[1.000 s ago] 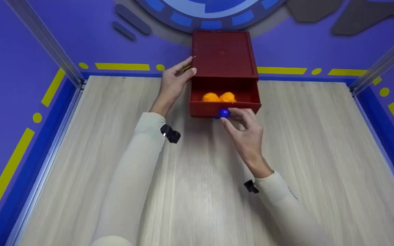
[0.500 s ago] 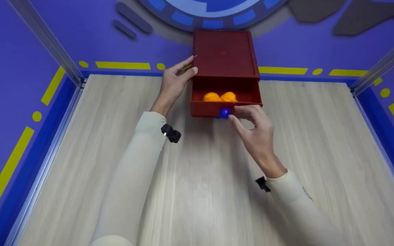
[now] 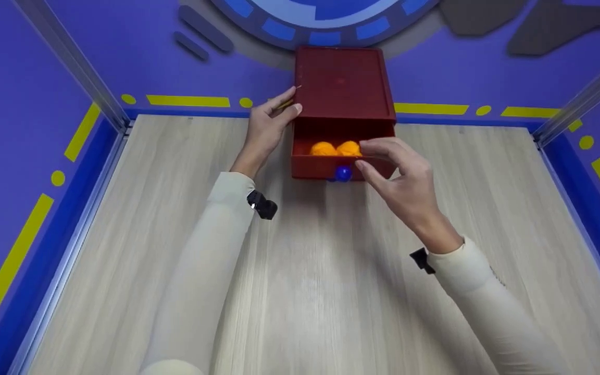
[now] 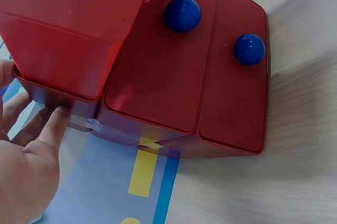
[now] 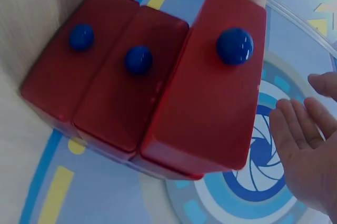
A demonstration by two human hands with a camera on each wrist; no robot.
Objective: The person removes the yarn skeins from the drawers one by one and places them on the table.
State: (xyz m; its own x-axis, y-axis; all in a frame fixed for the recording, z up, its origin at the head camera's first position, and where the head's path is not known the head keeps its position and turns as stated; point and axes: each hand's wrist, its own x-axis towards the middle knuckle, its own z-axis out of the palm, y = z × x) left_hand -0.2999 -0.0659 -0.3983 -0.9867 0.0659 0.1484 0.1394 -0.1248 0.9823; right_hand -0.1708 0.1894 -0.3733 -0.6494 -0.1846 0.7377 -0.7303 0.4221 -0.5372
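A red drawer cabinet (image 3: 341, 83) stands against the back wall, its three drawers stacked. The top drawer (image 3: 315, 166) is pulled out and has a round blue knob (image 3: 343, 173). Two fuzzy orange balls (image 3: 323, 149) lie in it side by side. My left hand (image 3: 269, 127) presses the cabinet's left side with its fingertips; the left wrist view shows that hand (image 4: 31, 155) against the red side. My right hand (image 3: 409, 179) is at the drawer's front right, off the knob, fingertips over the rim near the right ball. In the right wrist view the hand (image 5: 308, 150) holds nothing.
Two lower drawers with blue knobs (image 4: 182, 14) are pushed in below the pulled-out one. A pale wood-grain table (image 3: 300, 291) spreads in front of the cabinet. Blue walls (image 3: 487, 78) with yellow marks stand at the back and sides.
My right hand has let go of the blue knob and moved right and up to the drawer's rim. The left hand, cabinet and orange balls look unchanged.
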